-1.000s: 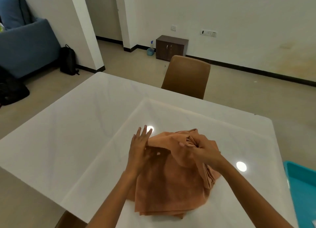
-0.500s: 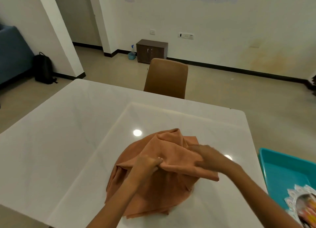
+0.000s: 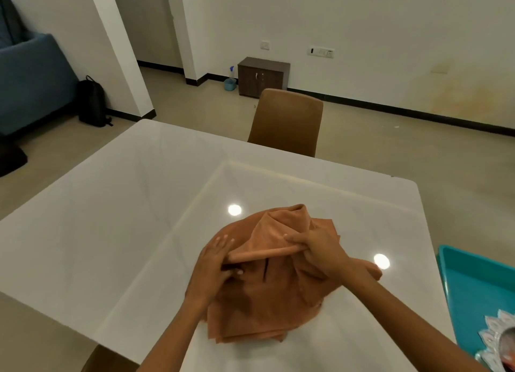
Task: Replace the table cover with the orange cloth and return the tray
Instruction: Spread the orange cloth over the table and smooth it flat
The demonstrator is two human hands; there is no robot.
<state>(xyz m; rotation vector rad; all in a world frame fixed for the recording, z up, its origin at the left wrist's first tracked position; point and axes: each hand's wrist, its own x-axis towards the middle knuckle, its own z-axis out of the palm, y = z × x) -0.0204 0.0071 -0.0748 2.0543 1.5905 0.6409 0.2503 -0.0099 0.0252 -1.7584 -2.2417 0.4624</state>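
Cloth, the orange cloth (image 3: 267, 296), lies bunched on the white table (image 3: 117, 221); right hand (image 3: 320, 250) pinches a rolled fold, left hand (image 3: 213, 265) grips its edge, fingertips partly buried; teal tray (image 3: 479, 285) is cut off at right

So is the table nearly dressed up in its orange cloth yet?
Not yet. The white table is bare, so the old cover seems gone. Both hands, left hand and right hand, are opening the bunched orange cloth. Spreading it comes next, then the teal tray goes back.
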